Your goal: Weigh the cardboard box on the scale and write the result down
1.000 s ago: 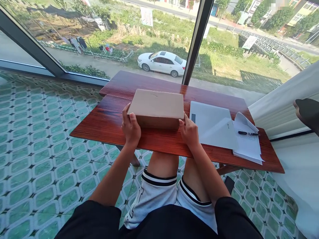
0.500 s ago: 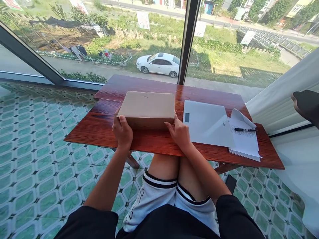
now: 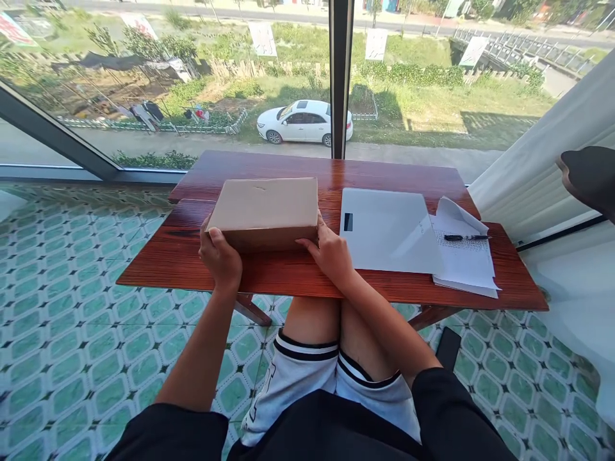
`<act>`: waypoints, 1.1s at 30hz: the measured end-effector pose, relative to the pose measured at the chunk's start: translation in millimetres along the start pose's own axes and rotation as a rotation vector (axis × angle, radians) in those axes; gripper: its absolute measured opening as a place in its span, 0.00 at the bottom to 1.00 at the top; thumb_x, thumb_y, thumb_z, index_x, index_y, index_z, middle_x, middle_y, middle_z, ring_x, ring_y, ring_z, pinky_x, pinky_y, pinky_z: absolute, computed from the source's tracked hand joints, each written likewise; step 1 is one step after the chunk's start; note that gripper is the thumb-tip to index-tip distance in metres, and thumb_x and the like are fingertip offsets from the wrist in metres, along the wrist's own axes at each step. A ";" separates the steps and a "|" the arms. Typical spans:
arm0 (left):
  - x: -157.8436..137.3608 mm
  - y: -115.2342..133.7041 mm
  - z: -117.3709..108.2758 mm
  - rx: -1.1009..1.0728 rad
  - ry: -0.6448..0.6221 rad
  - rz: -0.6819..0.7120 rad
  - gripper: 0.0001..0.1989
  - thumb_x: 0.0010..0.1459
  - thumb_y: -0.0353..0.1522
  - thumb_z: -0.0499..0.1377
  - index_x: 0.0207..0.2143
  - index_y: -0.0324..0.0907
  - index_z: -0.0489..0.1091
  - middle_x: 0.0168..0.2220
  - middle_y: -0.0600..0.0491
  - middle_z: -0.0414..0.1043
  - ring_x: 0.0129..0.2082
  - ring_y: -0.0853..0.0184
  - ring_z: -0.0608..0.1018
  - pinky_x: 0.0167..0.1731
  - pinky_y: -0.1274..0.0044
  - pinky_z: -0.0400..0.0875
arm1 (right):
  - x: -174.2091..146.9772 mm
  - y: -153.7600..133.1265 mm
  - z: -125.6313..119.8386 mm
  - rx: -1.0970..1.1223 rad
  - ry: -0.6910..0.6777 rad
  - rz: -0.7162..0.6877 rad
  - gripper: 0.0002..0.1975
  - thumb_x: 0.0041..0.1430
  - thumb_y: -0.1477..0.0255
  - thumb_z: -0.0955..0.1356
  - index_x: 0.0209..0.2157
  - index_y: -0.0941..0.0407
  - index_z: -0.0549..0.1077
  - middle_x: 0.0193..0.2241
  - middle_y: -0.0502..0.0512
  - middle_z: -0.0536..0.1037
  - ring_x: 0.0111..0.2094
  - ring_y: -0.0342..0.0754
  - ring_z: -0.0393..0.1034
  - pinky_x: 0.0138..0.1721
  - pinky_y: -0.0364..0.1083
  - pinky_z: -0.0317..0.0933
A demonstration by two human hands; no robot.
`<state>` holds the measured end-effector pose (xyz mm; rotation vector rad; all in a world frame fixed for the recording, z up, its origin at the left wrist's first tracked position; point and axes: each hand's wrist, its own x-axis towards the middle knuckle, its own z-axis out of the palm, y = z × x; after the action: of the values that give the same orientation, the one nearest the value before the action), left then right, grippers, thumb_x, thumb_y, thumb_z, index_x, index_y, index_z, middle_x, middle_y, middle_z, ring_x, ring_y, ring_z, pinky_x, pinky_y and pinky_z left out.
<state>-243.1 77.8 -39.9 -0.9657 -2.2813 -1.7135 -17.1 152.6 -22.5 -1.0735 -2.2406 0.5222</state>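
A closed brown cardboard box (image 3: 266, 206) is on the dark red wooden table, in front of me and a little left. My left hand (image 3: 221, 259) grips its near left corner, thumb against the front edge and the other fingers mostly hidden along the left side. My right hand (image 3: 331, 251) holds the right end, its thumb on the front face and fingers along the right side. Whether the underside rests fully on the wood or is slightly lifted, I cannot tell.
Right of the box lie a silver-grey laptop (image 3: 390, 232), shut, and papers (image 3: 465, 259) with a black pen (image 3: 466, 237) on top. The wooden table (image 3: 168, 256) meets a large window. A dark phone-like object (image 3: 448, 349) is low at the right. White curtains (image 3: 542, 173) hang at the right.
The view has turned slightly, so the whole scene sits differently in the picture. Both hands keep their hold on the box, which seems turned slightly on the table.
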 end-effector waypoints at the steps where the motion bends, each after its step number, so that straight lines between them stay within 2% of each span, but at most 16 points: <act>1: 0.3 -0.4 0.5 0.006 0.007 0.009 0.28 0.67 0.45 0.43 0.57 0.39 0.70 0.54 0.40 0.75 0.57 0.54 0.75 0.58 0.62 0.68 | 0.2 -0.5 -0.6 0.005 -0.004 0.004 0.39 0.67 0.59 0.68 0.70 0.67 0.55 0.66 0.62 0.60 0.57 0.58 0.71 0.51 0.50 0.70; 5: 1.6 -3.6 3.4 0.052 0.021 0.004 0.28 0.67 0.45 0.41 0.53 0.39 0.70 0.54 0.37 0.75 0.57 0.54 0.75 0.59 0.62 0.67 | 0.2 -1.9 -3.0 0.029 -0.012 0.007 0.36 0.68 0.63 0.68 0.69 0.66 0.57 0.65 0.63 0.62 0.56 0.57 0.73 0.48 0.49 0.71; 9: 2.5 -5.6 5.0 0.069 0.035 -0.008 0.29 0.67 0.46 0.40 0.51 0.37 0.70 0.53 0.35 0.74 0.57 0.54 0.76 0.59 0.62 0.68 | 0.2 0.1 -1.3 0.030 -0.011 0.020 0.34 0.68 0.65 0.68 0.68 0.67 0.60 0.61 0.65 0.69 0.54 0.58 0.74 0.49 0.49 0.71; 15: 1.6 -3.8 4.9 0.083 0.025 -0.004 0.28 0.67 0.47 0.38 0.45 0.39 0.70 0.53 0.36 0.75 0.59 0.57 0.74 0.61 0.65 0.66 | 0.0 0.3 -0.3 0.024 0.008 -0.004 0.35 0.68 0.64 0.67 0.69 0.66 0.58 0.60 0.69 0.70 0.53 0.59 0.74 0.50 0.51 0.71; 18: 1.7 -4.4 5.4 0.084 0.028 0.003 0.30 0.67 0.48 0.37 0.46 0.39 0.70 0.54 0.37 0.75 0.58 0.59 0.75 0.60 0.67 0.68 | 0.2 -2.2 -3.6 0.028 -0.025 0.027 0.35 0.68 0.64 0.67 0.69 0.69 0.58 0.57 0.70 0.73 0.51 0.60 0.75 0.48 0.51 0.71; 26: -2.3 0.5 2.6 0.107 0.011 0.081 0.32 0.68 0.45 0.38 0.60 0.36 0.66 0.57 0.38 0.73 0.58 0.61 0.75 0.58 0.69 0.68 | -2.7 0.7 -5.3 0.082 -0.008 0.028 0.34 0.68 0.65 0.67 0.69 0.66 0.59 0.60 0.68 0.70 0.54 0.58 0.74 0.52 0.50 0.70; 31: -2.3 13.0 -1.5 0.122 0.022 0.087 0.30 0.68 0.43 0.40 0.58 0.36 0.68 0.54 0.37 0.75 0.58 0.58 0.75 0.58 0.65 0.68 | -2.3 0.8 -7.6 0.112 -0.006 0.031 0.30 0.70 0.68 0.64 0.69 0.67 0.60 0.58 0.67 0.72 0.53 0.57 0.74 0.51 0.50 0.70; 33: -1.7 18.8 -3.9 0.128 0.020 0.095 0.30 0.68 0.44 0.39 0.60 0.37 0.68 0.55 0.38 0.74 0.58 0.57 0.75 0.57 0.64 0.69 | -1.7 -1.0 -10.5 0.140 -0.009 0.047 0.30 0.70 0.69 0.64 0.68 0.67 0.60 0.55 0.66 0.75 0.52 0.56 0.75 0.51 0.49 0.70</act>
<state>-232.3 76.5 -23.9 -1.0081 -2.2619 -1.5135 -9.9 151.6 -14.6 -1.0552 -2.1558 0.6939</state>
